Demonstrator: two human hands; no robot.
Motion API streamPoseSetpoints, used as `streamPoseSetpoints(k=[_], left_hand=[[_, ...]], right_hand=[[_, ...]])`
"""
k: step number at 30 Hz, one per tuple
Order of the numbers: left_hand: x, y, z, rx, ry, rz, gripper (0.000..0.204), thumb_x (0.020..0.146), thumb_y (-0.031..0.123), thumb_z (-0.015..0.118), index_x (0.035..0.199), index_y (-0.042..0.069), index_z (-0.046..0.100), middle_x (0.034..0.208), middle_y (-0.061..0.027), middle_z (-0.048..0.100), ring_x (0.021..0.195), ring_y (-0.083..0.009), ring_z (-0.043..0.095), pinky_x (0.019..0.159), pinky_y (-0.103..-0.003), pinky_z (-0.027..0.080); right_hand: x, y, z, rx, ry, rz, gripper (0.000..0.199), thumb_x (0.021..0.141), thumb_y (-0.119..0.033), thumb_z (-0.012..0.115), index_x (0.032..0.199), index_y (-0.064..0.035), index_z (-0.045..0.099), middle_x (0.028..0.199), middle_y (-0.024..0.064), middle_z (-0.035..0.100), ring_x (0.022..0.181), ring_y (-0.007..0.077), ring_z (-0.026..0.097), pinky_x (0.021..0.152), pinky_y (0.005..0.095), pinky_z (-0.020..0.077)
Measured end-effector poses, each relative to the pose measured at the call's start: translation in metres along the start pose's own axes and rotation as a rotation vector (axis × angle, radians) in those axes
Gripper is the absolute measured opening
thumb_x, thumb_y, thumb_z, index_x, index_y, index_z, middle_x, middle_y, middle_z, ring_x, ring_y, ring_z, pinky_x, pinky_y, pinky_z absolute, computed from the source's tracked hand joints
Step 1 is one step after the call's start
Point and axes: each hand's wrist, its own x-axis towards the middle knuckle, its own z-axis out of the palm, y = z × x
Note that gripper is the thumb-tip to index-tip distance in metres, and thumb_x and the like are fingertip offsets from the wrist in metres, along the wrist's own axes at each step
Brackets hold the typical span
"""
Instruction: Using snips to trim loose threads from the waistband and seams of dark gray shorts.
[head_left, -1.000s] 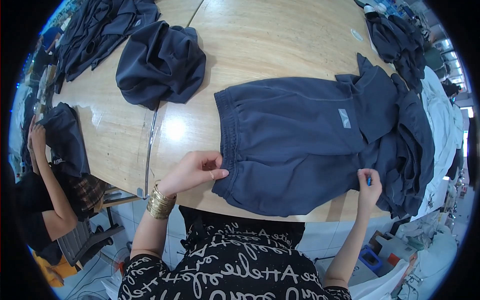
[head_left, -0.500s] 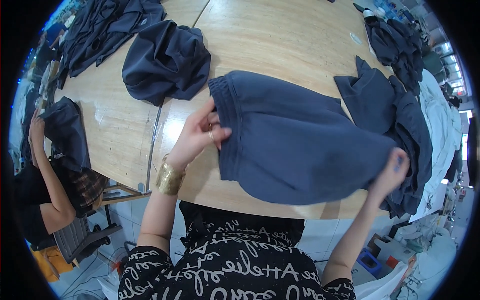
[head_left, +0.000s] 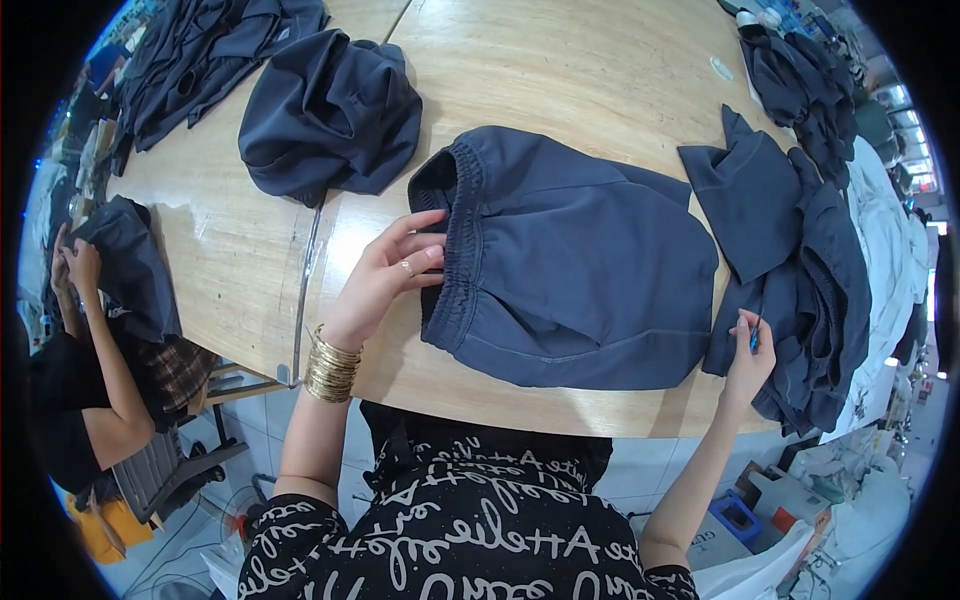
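Observation:
Dark blue-grey shorts (head_left: 600, 270) lie on the table before me, their gathered elastic waistband (head_left: 465, 240) toward the left and its opening gaping. My left hand (head_left: 385, 270), with a ring and gold bangles, is at that opening. Its fingers are spread and touch the band's edge, some tips hidden by the cloth. Off the shorts' right end, my right hand (head_left: 748, 365) pinches a slim blue tool (head_left: 754, 338) with a thin dark tip; its exact kind is too small to tell. Close to this hand lies a pile of similar dark garments (head_left: 825, 290).
A bunched dark garment (head_left: 330, 115) sits at the far left of the shorts, with a larger heap (head_left: 205, 60) behind it. More dark cloth (head_left: 800, 90) lies at far right, beside pale fabric (head_left: 880, 230). At left, another person's hands (head_left: 80, 262) handle a dark garment (head_left: 130, 265).
The shorts have settled flatter on the table, and the waistband has opened. My right hand has let go of their right end and moved slightly left and nearer. My left hand's fingers have spread.

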Motion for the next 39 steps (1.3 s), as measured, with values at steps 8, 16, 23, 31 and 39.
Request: streamPoseSetpoints(k=[8, 16, 23, 31, 39], left_hand=[[-0.006, 0.000, 0.004, 0.060, -0.022, -0.024, 0.045, 0.091, 0.023, 0.060, 0.130, 0.003, 0.045, 0.102, -0.0049, 0.061, 0.091, -0.0113, 0.058, 0.081, -0.027, 0.050], [0.001, -0.021, 0.000, 0.305, -0.215, -0.151, 0.044, 0.088, 0.026, 0.065, 0.117, -0.003, 0.052, 0.085, -0.0019, 0.059, 0.079, -0.0045, 0.053, 0.070, -0.018, 0.044], [0.010, -0.002, 0.041, -0.160, -0.038, -0.107, 0.022, 0.089, 0.022, 0.064, 0.084, 0.002, 0.056, 0.072, 0.0076, 0.051, 0.067, 0.0004, 0.045, 0.064, -0.017, 0.042], [0.010, 0.023, 0.073, 0.075, -0.492, 0.288, 0.020, 0.086, 0.019, 0.068, 0.088, 0.002, 0.059, 0.075, 0.0081, 0.044, 0.070, -0.0016, 0.038, 0.060, -0.020, 0.037], [0.030, 0.029, 0.033, 0.927, -0.042, 0.673, 0.032, 0.080, 0.011, 0.068, 0.112, 0.009, 0.062, 0.102, -0.0064, 0.063, 0.096, -0.0190, 0.058, 0.079, -0.030, 0.047]], right_hand=[[-0.029, -0.017, 0.011, 0.034, -0.069, -0.021, 0.013, 0.091, -0.008, 0.057, 0.093, 0.0032, 0.062, 0.082, 0.0009, 0.059, 0.074, 0.0065, 0.051, 0.070, 0.0198, 0.0415], [-0.056, -0.045, 0.028, 0.060, -0.204, -0.060, 0.011, 0.090, -0.009, 0.057, 0.093, -0.0006, 0.064, 0.084, 0.0042, 0.062, 0.075, 0.0103, 0.056, 0.067, 0.0212, 0.0422], [-0.121, -0.089, 0.067, 0.295, -0.551, -0.302, 0.025, 0.073, 0.005, 0.069, 0.097, -0.0019, 0.066, 0.093, 0.0100, 0.057, 0.083, 0.0161, 0.058, 0.067, 0.0270, 0.0505], [-0.101, -0.122, 0.085, 0.276, -0.604, -0.106, 0.020, 0.075, -0.005, 0.073, 0.091, 0.0010, 0.063, 0.084, 0.0052, 0.062, 0.072, 0.0066, 0.053, 0.061, 0.0211, 0.0428], [-0.037, -0.059, 0.030, -0.125, -0.336, -0.183, 0.017, 0.081, -0.009, 0.068, 0.090, 0.0019, 0.058, 0.069, 0.0033, 0.053, 0.065, 0.0100, 0.051, 0.059, 0.0241, 0.0405]])
